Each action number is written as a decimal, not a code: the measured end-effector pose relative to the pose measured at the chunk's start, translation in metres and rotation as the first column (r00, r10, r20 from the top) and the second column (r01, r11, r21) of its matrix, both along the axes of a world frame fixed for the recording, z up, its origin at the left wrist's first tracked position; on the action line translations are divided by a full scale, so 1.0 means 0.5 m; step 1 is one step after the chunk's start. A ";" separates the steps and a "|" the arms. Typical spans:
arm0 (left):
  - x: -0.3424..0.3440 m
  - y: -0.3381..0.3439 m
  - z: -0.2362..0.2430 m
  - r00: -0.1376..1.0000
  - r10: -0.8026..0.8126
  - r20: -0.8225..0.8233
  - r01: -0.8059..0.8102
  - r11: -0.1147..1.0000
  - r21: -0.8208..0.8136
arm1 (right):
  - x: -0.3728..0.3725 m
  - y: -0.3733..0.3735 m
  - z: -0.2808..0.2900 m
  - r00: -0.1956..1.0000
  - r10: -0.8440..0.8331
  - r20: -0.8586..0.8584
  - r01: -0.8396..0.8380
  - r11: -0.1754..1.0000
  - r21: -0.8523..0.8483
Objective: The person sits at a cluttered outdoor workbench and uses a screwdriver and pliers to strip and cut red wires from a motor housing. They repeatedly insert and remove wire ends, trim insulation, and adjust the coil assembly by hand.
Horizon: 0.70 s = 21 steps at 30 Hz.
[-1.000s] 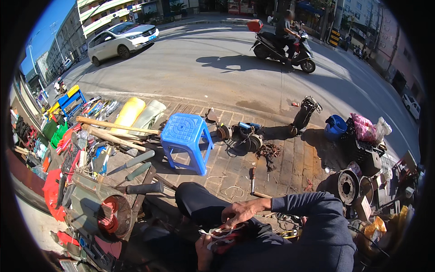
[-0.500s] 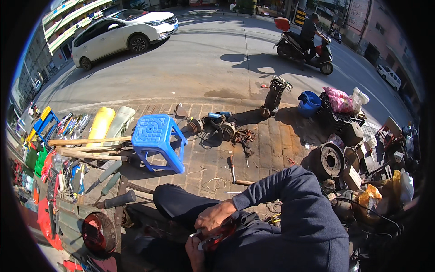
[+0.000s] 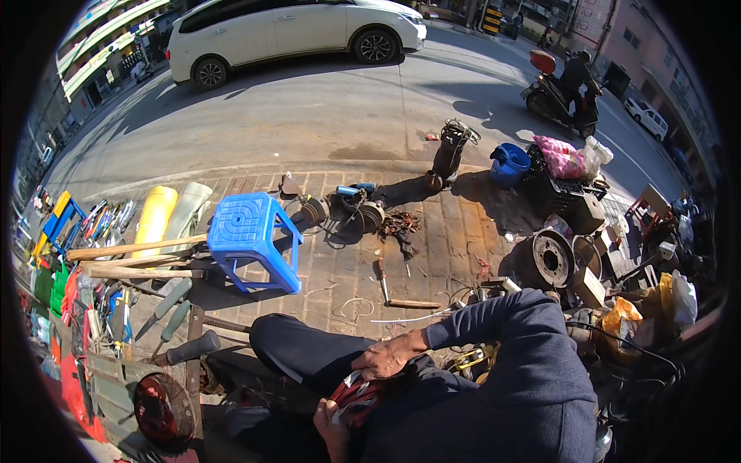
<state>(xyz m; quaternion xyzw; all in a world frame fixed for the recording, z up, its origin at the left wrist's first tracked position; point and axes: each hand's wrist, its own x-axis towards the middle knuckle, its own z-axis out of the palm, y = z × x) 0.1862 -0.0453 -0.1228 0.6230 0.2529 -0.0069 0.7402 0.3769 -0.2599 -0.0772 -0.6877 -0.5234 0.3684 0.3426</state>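
A dark red, striped thing with a white strip along its edge [image 3: 357, 396] lies in my lap, partly in shadow; its kind cannot be made out. My right hand [image 3: 391, 356] is closed at its upper end, knuckles up, the fingertips hidden beneath. Lower down and to the left, my left hand [image 3: 332, 429] pinches the near end by the white strip, with the thumb on top. A dark trouser leg [image 3: 305, 347] bends just beyond both hands.
Ahead on the brick pavement stands a blue plastic stool [image 3: 245, 228]. Wooden handles [image 3: 139, 248] and hand tools [image 3: 176, 305] lie to the left. A knife-like tool [image 3: 382, 279] lies ahead. Wheel rims [image 3: 553, 258] and a black crate [image 3: 552, 193] crowd the right.
My right hand has shifted right, farther from my left, and more of the red thing shows between them. On the road, the white car has moved right and the scooter rider farther off.
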 end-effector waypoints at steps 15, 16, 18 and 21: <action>0.052 -0.019 0.078 0.985 -0.094 0.142 0.110 0.988 -0.107 | 0.087 0.133 0.132 0.910 0.031 -0.413 -0.242 0.850 -0.468; 0.053 -0.019 0.081 0.987 -0.085 0.139 0.099 0.990 -0.097 | 0.086 0.142 0.132 0.920 0.028 -0.392 -0.243 0.825 -0.510; 0.053 -0.018 0.083 0.988 -0.068 0.138 0.083 0.992 -0.100 | 0.082 0.151 0.129 0.914 0.058 -0.402 -0.268 0.831 -0.488; 0.049 -0.019 0.073 0.989 -0.070 0.127 0.097 0.970 -0.223 | 0.085 0.144 0.111 0.907 0.071 -0.415 -0.291 0.819 -0.495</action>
